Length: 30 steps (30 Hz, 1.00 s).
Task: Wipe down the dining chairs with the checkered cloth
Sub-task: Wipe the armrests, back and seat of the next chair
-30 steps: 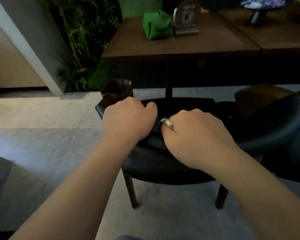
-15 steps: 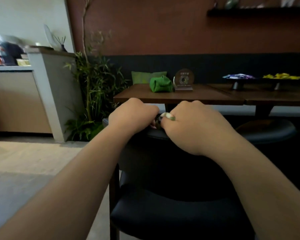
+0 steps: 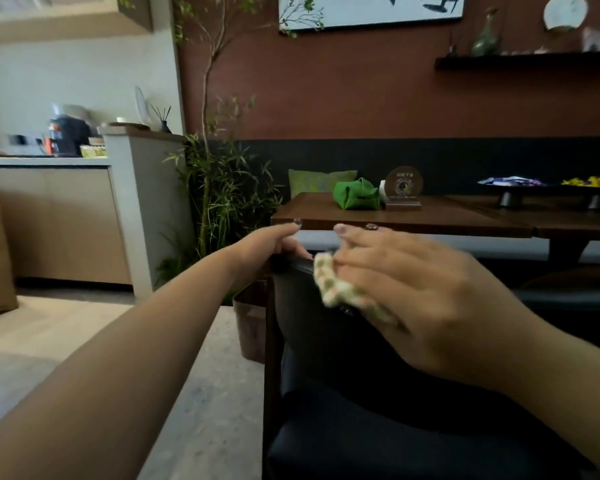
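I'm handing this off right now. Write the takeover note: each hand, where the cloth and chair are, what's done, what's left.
Left hand: fingers extended, resting on the top left corner of the chair back, steadying it.
Right hand: presses the checkered cloth against the top edge of the chair back, fingers mostly straight; the cloth is bunched under the palm.
Chair: dark padded chair in front of the wooden table, its back toward the camera.
Done: wiping is under way at the top of the back; how much is covered cannot be told.
Left: the rest of the back, the seat, then any other chairs.
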Motion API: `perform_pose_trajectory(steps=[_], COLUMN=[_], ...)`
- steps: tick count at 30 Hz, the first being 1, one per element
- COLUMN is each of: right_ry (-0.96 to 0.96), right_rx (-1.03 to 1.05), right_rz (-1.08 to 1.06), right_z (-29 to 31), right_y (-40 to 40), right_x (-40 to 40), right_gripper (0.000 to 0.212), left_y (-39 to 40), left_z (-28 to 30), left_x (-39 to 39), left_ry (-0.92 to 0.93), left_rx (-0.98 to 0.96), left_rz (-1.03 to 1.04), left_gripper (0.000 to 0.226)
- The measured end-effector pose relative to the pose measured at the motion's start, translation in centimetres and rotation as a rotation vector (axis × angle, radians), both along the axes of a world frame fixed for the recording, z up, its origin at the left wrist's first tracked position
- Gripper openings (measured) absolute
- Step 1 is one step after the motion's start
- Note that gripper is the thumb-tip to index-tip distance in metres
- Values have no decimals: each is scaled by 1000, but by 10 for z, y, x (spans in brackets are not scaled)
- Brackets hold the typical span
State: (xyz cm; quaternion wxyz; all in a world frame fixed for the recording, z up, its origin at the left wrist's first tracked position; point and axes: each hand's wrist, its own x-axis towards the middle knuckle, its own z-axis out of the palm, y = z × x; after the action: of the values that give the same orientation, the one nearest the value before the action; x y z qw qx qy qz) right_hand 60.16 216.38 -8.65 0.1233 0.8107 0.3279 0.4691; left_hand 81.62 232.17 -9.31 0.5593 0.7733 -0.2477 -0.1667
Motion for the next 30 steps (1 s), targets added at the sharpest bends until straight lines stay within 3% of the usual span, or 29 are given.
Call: perform_pose_trajectory(steps=[3, 8, 11, 15, 20, 24, 30], right_ry=[-67, 116, 75, 29, -94, -135, -180], right_rx=[-264, -686, -844, -853, -635, -547, -734], right_rz=[-60, -501, -535, -489, -569, -681, -832], right_z=[-26, -61, -63, -54, -35, -50, -89], right_y=[36, 54, 45, 47, 69, 81, 81], right_x=[23, 58, 60, 61, 77, 90, 116], right_gripper=[33, 60, 52, 42, 40, 41, 45], left_y=[7, 8, 7, 0, 3, 7, 8], left_z=[3, -3, -9, -20, -22, -19, -20], left_x=[2, 4, 10, 16, 15, 16, 11], left_ry=[204, 183, 78, 23, 215, 261, 203], left_rx=[-138, -217, -196, -254, -381, -395, -409], left_rz=[-135, -114, -93, -52, -211, -197, -123], left_gripper=[73, 79, 71, 63, 87, 87, 85])
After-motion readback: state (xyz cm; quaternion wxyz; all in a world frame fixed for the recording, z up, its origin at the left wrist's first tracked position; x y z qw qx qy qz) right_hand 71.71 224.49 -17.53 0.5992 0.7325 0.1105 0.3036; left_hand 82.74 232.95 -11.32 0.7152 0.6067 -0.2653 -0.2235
